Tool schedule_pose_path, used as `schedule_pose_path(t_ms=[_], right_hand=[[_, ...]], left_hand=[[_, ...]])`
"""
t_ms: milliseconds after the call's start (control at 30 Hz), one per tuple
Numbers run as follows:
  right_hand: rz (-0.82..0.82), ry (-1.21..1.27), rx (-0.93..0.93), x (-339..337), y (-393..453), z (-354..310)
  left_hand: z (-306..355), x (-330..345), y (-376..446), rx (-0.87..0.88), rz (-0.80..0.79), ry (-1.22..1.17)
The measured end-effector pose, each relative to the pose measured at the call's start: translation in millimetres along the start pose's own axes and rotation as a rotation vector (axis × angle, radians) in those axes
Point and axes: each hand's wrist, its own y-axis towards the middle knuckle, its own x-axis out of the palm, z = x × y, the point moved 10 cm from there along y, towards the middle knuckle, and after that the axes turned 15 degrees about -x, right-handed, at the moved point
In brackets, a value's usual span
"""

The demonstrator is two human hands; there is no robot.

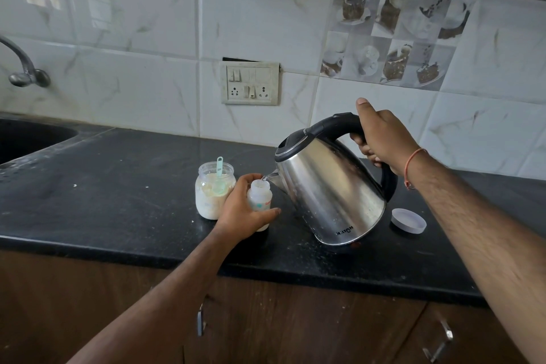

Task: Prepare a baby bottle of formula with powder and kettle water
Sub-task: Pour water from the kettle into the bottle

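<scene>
A small white baby bottle (pixel 260 196) stands open on the black counter (pixel 118 186). My left hand (pixel 240 213) grips it round the body. My right hand (pixel 381 139) holds the black handle of a steel kettle (pixel 331 189), which is tilted to the left with its spout just over the bottle's mouth. A thin stream of water runs from the spout into the bottle. Left of the bottle stands an open jar of pale powder (pixel 211 190) with a green scoop (pixel 219 170) stuck in it.
A round lid (pixel 409 220) lies on the counter right of the kettle. A dark sink (pixel 26 139) and a tap (pixel 22 66) are at the far left. A switch and socket plate (pixel 251 83) is on the tiled wall. Wooden cupboard doors lie below the counter edge.
</scene>
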Motion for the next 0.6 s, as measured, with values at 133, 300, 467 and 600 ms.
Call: schedule_pose_path(t_ms=[133,300,467,600], right_hand=[[0.001,0.004,0.007,0.1,0.2,0.4],[0.002,0.001,0.008,0.1,-0.3,1.3],[0.007,0.007,0.009,-0.9,-0.5,1.6],[0.008,0.008,0.009,-1.3,-0.9,2.1]], left_hand=[[-1.3,-0.4,1.0,0.005,0.007,0.001],[-0.8,-0.4,0.9,0.006,0.01,0.004],[-0.8,-0.4,0.8,-0.003,0.006,0.004],[-0.1,-1.1,-0.1,-0.007,0.009,0.001]])
